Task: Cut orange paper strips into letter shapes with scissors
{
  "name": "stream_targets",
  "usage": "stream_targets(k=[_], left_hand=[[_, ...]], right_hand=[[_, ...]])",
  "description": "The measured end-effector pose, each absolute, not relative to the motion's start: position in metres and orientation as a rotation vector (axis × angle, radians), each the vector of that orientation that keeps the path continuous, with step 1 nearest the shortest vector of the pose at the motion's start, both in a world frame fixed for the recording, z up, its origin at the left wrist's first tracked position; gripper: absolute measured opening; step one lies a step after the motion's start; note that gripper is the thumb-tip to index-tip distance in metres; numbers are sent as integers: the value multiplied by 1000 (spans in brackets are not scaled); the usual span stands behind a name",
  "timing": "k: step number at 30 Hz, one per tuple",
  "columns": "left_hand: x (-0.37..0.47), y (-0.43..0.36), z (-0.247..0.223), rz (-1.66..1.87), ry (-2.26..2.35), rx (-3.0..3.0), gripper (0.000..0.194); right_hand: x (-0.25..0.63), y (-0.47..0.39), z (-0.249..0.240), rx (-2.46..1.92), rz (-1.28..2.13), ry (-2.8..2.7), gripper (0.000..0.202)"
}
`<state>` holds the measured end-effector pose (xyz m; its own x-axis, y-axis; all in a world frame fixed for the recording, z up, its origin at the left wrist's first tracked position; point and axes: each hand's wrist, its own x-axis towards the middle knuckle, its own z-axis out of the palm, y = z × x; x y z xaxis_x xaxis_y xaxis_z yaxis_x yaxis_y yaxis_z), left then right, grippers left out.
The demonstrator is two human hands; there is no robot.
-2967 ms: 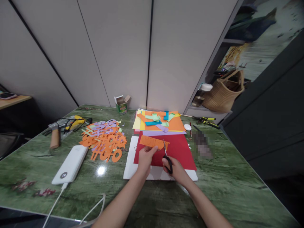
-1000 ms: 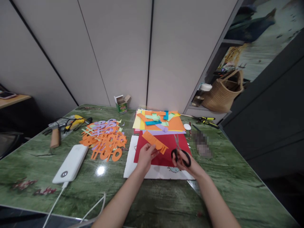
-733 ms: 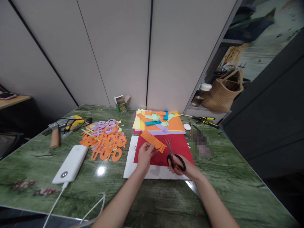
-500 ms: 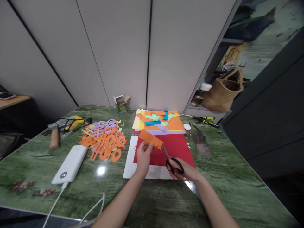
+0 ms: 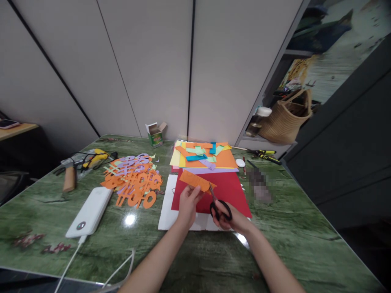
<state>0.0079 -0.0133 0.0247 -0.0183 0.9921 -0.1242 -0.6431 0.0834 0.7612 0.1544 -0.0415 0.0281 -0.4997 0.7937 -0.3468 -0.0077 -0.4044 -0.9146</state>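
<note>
An orange paper strip (image 5: 193, 179) is pinched at its lower edge by my left hand (image 5: 189, 200). My right hand (image 5: 226, 217) has its fingers in the black handles of the scissors (image 5: 222, 210), whose blades meet the right end of the strip. Both hands are over a red sheet (image 5: 227, 191) that lies on a white sheet (image 5: 166, 213). Behind it, folded green, blue, orange and purple paper pieces (image 5: 197, 158) rest on a stack of coloured sheets (image 5: 227, 160).
Left lie a pile of cut paper shapes (image 5: 140, 179), a white power bank (image 5: 90, 211) with cable, and a wooden-handled tool (image 5: 69, 179). A small open box (image 5: 155, 136) stands at the back. Pliers (image 5: 264, 154) and a white oval object (image 5: 240, 162) are right.
The scissors and my right hand have moved slightly left, and the blades now overlap the strip's right end. My left hand has shifted a little right, and the strip sits slightly lower.
</note>
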Motion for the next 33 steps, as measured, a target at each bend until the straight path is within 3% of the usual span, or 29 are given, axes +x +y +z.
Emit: stream_targets(k=[33], left_hand=[[4, -10, 19, 1352, 779, 620, 18]], right_hand=[[156, -41, 30, -1268, 1766, -1409, 44]])
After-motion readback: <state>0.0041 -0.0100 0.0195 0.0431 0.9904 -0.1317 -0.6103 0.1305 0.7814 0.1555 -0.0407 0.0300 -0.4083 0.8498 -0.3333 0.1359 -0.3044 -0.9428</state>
